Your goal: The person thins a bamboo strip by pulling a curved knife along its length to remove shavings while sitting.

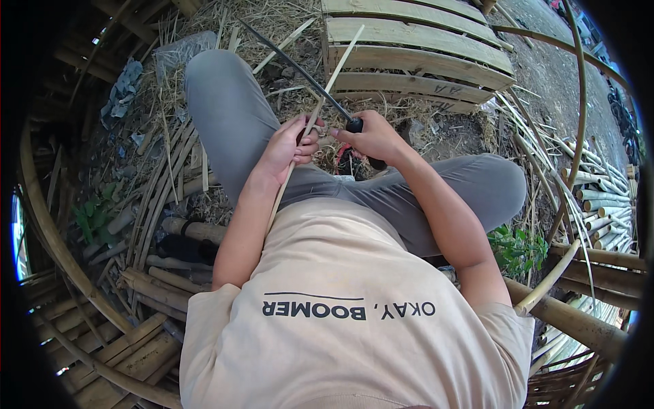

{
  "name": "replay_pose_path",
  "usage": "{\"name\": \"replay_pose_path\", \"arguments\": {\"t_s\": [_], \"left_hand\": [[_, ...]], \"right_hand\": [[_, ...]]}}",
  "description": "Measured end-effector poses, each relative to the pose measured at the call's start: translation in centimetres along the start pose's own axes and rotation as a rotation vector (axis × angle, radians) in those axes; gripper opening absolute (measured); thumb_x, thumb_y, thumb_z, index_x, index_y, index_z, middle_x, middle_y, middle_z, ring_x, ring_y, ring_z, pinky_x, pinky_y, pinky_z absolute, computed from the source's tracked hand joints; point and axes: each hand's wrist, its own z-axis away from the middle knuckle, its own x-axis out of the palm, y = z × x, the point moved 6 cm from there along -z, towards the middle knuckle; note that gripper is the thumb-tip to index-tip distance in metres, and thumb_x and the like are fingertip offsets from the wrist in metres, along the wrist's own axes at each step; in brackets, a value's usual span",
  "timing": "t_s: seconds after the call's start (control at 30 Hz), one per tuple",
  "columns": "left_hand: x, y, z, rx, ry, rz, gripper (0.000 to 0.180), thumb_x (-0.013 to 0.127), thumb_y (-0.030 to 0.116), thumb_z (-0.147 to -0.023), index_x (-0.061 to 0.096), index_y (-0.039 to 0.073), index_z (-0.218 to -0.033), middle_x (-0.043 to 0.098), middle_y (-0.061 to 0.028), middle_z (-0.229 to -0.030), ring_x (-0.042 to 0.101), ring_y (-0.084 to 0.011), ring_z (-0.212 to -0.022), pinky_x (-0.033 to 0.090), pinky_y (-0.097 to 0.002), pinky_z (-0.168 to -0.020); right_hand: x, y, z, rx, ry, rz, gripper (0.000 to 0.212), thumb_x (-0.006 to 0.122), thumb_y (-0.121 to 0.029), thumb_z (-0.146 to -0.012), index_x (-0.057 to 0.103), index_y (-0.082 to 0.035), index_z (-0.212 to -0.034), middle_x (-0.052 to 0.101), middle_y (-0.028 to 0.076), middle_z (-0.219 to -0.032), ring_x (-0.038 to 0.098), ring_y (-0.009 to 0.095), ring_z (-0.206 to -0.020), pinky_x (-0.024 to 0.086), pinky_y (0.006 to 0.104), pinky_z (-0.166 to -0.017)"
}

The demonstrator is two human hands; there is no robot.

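— Holding what in the left hand (280, 148)?
— Gripping a pale strip (345, 57), slanting toward a slatted crate (417, 61).
— And in the right hand (376, 139)?
— Clutching a long knife (300, 70) by its black handle, seen crossing the strip.

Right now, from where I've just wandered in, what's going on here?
A seated person grips a thin pale strip in the left hand and a black-handled knife in the right hand. The long dark blade crosses the strip in view; whether they touch is unclear. A slatted wooden crate stands ahead, and cut poles are stacked at the right.
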Motion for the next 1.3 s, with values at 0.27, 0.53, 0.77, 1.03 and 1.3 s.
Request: {"name": "replay_pose_path", "arguments": {"t_s": [0.27,0.53,0.77,1.03,1.3], "left_hand": [[3.7,3.3,1.5,0.083,0.015,-0.086,0.027,0.038,0.026,-0.108,0.055,0.005,-0.112,0.035,0.0058,-0.069,0.026,0.0003,-0.048,0.023,-0.0162,-0.04],[5.0,4.1,2.8,0.183,0.108,-0.178,0.026,0.04,0.024,-0.108,0.057,0.004,-0.113,0.035,0.0059,-0.068,0.027,0.0003,-0.048,0.023,-0.0162,-0.041],[4.8,4.1,2.8,0.227,0.168,-0.213,0.026,0.041,0.023,-0.107,0.059,0.004,-0.11,0.036,0.0061,-0.066,0.029,0.0,-0.048,0.024,-0.0167,-0.041],[5.7,2.8,3.0,0.203,0.123,-0.294,0.029,0.039,0.024,-0.108,0.06,0.004,-0.107,0.036,0.0076,-0.064,0.028,-0.0003,-0.048,0.024,-0.0174,-0.043],[5.9,2.6,3.1,0.211,0.15,-0.311,0.029,0.037,0.026,-0.109,0.058,0.006,-0.104,0.037,0.0081,-0.066,0.028,0.0002,-0.05,0.023,-0.0182,-0.045]], "right_hand": [[-2.6,-4.5,2.6,-0.225,0.164,0.159,0.036,0.074,-0.034,-0.085,0.069,0.002,-0.084,0.064,0.012,-0.059,0.066,0.018,-0.053,0.051,0.0345,-0.053],[-3.5,-6.2,3.7,-0.414,0.361,0.358,0.041,0.071,-0.041,-0.088,0.068,0.0,-0.089,0.062,0.016,-0.058,0.064,0.033,-0.055,0.051,0.0387,-0.056],[-2.8,-6.8,4.7,-0.388,0.317,0.384,0.04,0.073,-0.042,-0.084,0.071,-0.002,-0.086,0.063,0.016,-0.059,0.067,0.034,-0.06,0.052,0.0396,-0.058],[-3.1,-6.5,5.0,-0.455,0.424,0.483,0.039,0.074,-0.043,-0.081,0.072,-0.005,-0.085,0.064,0.016,-0.06,0.067,0.035,-0.062,0.053,0.0421,-0.061],[-3.3,-6.4,5.0,-0.475,0.487,0.451,0.03,0.076,-0.032,-0.08,0.066,-0.004,-0.075,0.057,0.017,-0.058,0.059,0.039,-0.057,0.046,0.0441,-0.055]]}}
